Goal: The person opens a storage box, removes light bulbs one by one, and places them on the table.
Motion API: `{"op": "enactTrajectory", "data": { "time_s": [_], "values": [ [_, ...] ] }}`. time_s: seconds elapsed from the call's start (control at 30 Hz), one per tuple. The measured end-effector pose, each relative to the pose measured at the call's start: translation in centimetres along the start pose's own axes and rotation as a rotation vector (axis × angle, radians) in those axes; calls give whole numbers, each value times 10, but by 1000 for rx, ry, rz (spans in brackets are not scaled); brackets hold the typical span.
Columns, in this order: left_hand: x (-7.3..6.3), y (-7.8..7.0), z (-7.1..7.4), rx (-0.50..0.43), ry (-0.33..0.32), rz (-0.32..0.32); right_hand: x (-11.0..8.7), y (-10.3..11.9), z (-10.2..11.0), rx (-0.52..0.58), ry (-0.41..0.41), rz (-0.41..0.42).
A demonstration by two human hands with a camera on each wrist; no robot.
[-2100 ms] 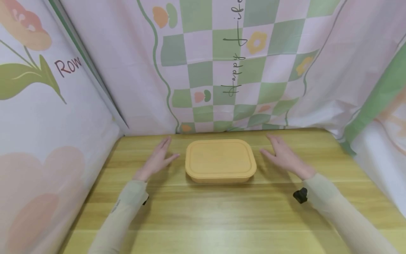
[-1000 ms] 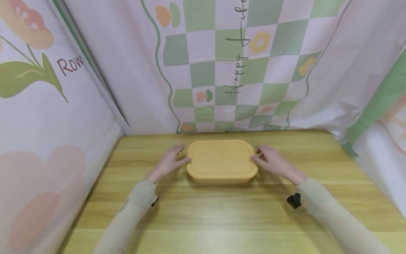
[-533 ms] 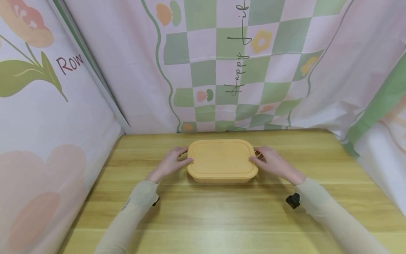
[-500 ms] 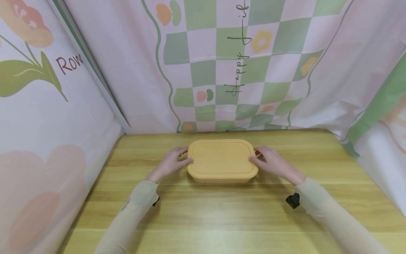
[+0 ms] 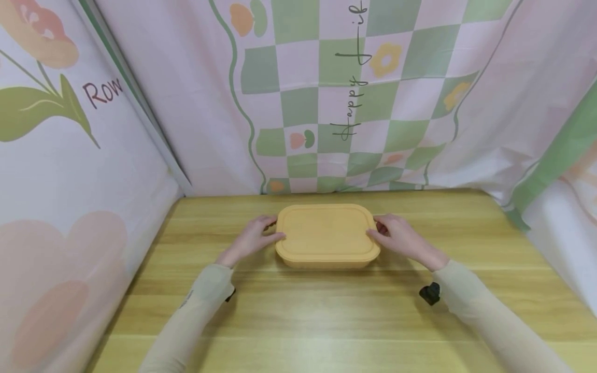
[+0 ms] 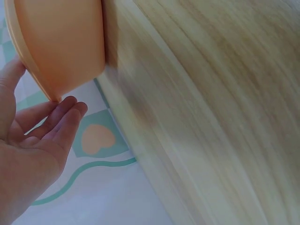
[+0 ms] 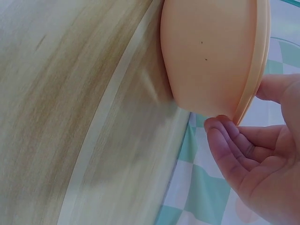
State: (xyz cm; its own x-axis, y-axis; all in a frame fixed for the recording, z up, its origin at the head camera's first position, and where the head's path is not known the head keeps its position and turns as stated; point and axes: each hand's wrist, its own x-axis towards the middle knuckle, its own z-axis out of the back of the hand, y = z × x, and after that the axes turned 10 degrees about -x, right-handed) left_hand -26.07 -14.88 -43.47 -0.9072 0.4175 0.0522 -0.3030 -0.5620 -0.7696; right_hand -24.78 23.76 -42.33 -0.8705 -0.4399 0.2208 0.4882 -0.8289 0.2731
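A yellow-orange lidded food container (image 5: 328,233) sits on the wooden table in the head view, its lid on. My left hand (image 5: 252,237) grips the left end of its rim, thumb on top of the lid and fingers curled below the edge. At the opposite end my right hand (image 5: 404,237) holds the rim in the same way. The left wrist view shows the left fingertips touching the rim's underside beside the container wall (image 6: 63,42). In the right wrist view the right fingers (image 7: 225,136) bend under the lid edge, with the thumb against the lid.
The wooden table (image 5: 308,316) extends in front of the container and to both sides. Behind it hangs a checkered curtain (image 5: 336,114). A floral cloth wall (image 5: 60,186) borders the left, and more draped fabric (image 5: 559,223) the right.
Both hands have come inward from either side of the container, their fingers spread at first, and now grip its rim. Over the last half second they barely move. The container stays in place.
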Motion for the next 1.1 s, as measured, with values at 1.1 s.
{"op": "enactTrajectory", "data": {
  "time_s": [1.1],
  "values": [
    [1,-1,-2,-28,-17,-8,2,2,3,-24,-66,11]
  ]
}}
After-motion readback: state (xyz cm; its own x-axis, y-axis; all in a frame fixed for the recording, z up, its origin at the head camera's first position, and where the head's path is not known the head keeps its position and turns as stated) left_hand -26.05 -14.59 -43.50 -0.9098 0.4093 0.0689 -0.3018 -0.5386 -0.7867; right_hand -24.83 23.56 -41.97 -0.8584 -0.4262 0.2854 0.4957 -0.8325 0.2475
